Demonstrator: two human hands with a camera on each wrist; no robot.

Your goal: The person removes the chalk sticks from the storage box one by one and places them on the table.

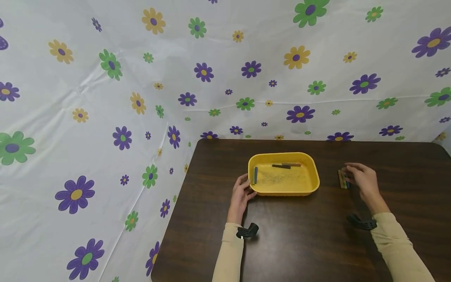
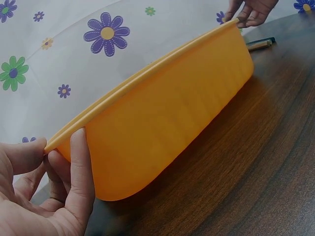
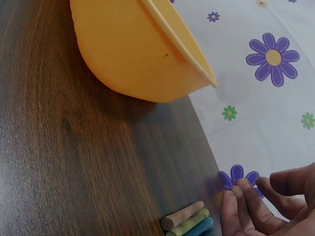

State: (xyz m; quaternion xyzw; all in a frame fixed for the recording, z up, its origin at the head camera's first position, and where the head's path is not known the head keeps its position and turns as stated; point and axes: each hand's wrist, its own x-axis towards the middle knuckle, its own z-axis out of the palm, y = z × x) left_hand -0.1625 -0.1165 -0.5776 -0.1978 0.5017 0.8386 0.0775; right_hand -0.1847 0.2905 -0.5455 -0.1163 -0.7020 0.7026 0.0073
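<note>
A yellow plastic tub (image 1: 282, 193) sits on the table, its floor smudged with dark marks. My left hand (image 1: 239, 196) holds the tub's near left corner, thumb at the rim and fingers against the outer wall in the left wrist view. Inside lie a blue chalk stick (image 1: 255, 175), a black one (image 1: 281, 167) and a brown one (image 1: 291, 165). To the right of the tub, several chalk sticks lie side by side, among them a brown stick (image 3: 183, 215), a yellow-green stick (image 3: 189, 222) and a blue stick (image 3: 201, 227). Beside them is my right hand (image 1: 366, 182), fingers loosely bent, nothing visible between them.
The dark wood-grain table (image 1: 299, 235) ends at the back against a white flowered sheet (image 1: 225, 47), which also hangs along the left side. Black wrist straps (image 1: 248, 231) are on both sleeves.
</note>
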